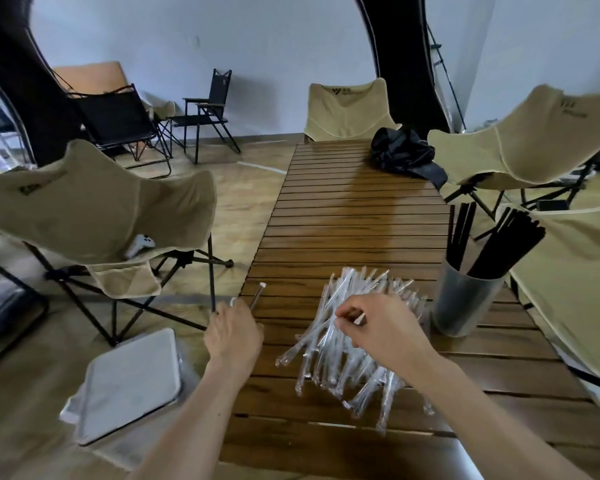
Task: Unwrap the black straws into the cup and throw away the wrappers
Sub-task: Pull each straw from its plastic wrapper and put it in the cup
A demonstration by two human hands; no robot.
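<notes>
Spanning the room's wooden floor, slatted wooden table (343, 216), beige camp chairs around, left hand (232, 336) pinched a wrapper (257, 295), right hand (378, 327) grasped wrapped straws (343, 362), cup (465, 299) beside.

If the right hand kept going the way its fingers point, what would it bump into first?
Probably the pile of wrapped straws. The right hand hovers over it, fingers curled down and left toward the wrappers, seemingly pinching one already. Depth is hard to judge from this view.

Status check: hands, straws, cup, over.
Left hand holds a thin wrapper off the table edge, above the bin. Right hand pinching into the wrapped pile. Cup upright, black straws inside. Nothing blocking.
</notes>
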